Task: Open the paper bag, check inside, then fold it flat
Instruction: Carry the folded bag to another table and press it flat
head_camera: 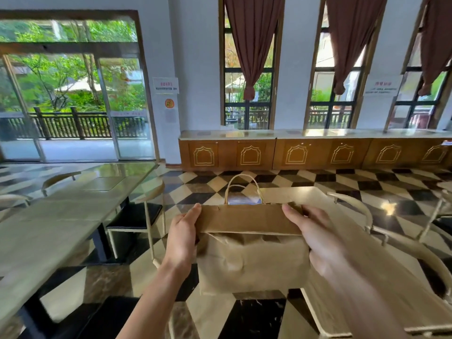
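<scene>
I hold a brown paper bag [252,260] in the air in front of me, above the floor. Its upper part is folded over as a flat band across the front, and its twisted paper handles [242,187] stick up behind. My left hand [183,236] grips the bag's left edge with the thumb on the folded band. My right hand [315,238] grips the right edge, thumb on top of the band. The bag looks flattened and creased; its inside is hidden.
A long glass-topped table [61,216] with a black-seated chair [137,216] stands to my left. More pale chairs [362,216] are at right. A second brown paper sheet or bag [367,265] lies under my right arm. Checkered floor below, wooden cabinets along the far wall.
</scene>
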